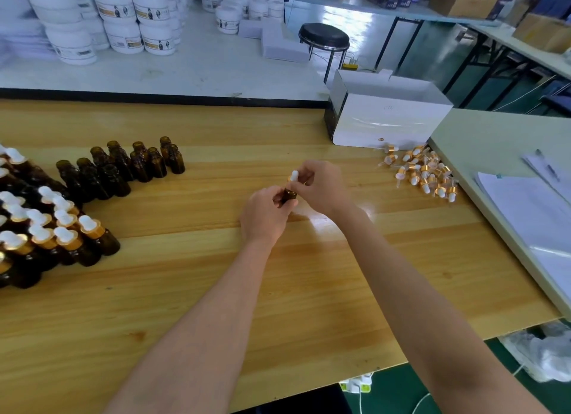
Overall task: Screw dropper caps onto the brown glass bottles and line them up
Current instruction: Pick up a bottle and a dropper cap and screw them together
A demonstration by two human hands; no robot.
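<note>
Left hand [264, 217] closed around brown bottle [289, 195], steadying it; right hand [318, 186] pinching dropper cap [293, 177] directly above bottle, aligned for threading.

Desk [309, 290]: glossy varnished wood. Bottles [145, 163]: dark brown glass, shiny. Loose caps [423, 174]: gold metallic collars, white matt bulbs. Box [392, 120]: glossy white card.

Roughly a dozen uncapped brown bottles [123, 166] — one white box [389, 117], one stool [323, 38].

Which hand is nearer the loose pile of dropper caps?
Right. The right hand is mid-table, left of the pile of dropper caps; the left hand is farther left still.
</note>
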